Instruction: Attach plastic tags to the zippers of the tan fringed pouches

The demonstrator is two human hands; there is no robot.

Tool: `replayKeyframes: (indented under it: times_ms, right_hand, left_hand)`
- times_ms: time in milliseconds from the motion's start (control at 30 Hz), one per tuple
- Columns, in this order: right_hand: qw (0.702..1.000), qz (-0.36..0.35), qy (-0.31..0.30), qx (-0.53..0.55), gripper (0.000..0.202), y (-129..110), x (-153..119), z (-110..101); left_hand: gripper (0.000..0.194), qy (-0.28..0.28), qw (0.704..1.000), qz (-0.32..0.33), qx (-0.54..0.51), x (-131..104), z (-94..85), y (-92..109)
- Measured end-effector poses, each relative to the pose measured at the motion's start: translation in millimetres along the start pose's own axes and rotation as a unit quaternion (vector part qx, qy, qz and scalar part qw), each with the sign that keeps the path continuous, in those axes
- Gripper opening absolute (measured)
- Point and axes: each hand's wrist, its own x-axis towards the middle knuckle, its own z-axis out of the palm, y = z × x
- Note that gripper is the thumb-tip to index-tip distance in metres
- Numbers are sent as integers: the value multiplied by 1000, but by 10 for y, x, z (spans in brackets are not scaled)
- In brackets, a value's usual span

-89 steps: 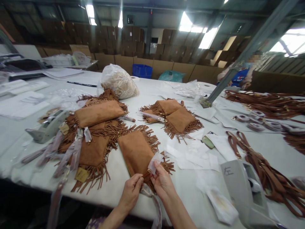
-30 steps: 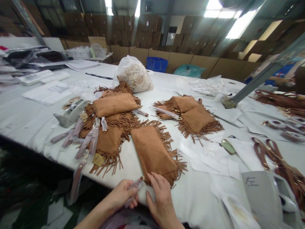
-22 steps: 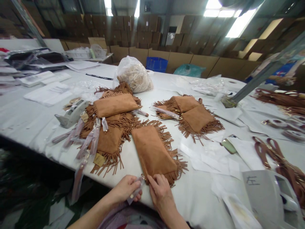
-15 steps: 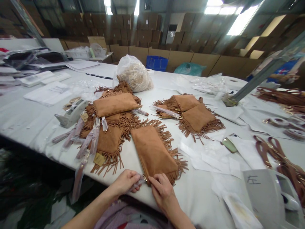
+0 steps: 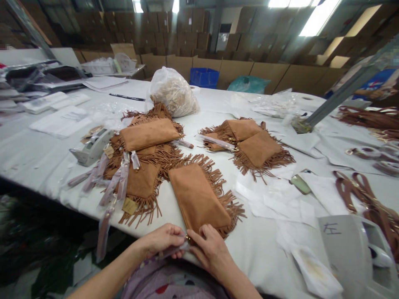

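Note:
A tan fringed pouch (image 5: 199,197) lies flat at the table's front edge, its zipper side toward the left. At its near corner is a small gold clasp (image 5: 187,237). My left hand (image 5: 168,241) is closed on a plastic-wrapped strap (image 5: 171,250) just left of the clasp. My right hand (image 5: 207,247) pinches the pouch's near corner beside the clasp. More fringed pouches are piled on the left (image 5: 149,135), with several wrapped straps (image 5: 120,180) hanging over them, and others lie at the centre right (image 5: 258,147).
A tape dispenser (image 5: 92,147) stands left of the pile, a larger grey one (image 5: 349,253) at the front right. A stuffed plastic bag (image 5: 173,92) sits behind. Brown straps (image 5: 368,203), white papers (image 5: 271,197) and a metal post (image 5: 339,93) are on the right. A person (image 5: 374,85) is at the far right.
The view has shifted slightly. Both hands remain at the pouch's near corner; my left hand and the wrapped strap have moved a little left and lower, and my right fingers have shifted on the corner.

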Motion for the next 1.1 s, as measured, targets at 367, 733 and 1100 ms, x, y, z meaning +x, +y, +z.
replayKeyframes:
  times_ms: [367, 733, 1100]
  right_hand:
    - [999, -26, 34, -27, 25, 9, 51, 166]
    - [996, 13, -34, 79, 42, -5, 44, -3]
    - [983, 108, -69, 129, 12, -120, 390, -106]
  left_hand:
    - [15, 227, 960, 74, 143, 43, 85, -105]
    - [31, 218, 962, 70, 147, 216, 6, -118]
    - [41, 210, 869, 275, 353, -20, 20, -112]
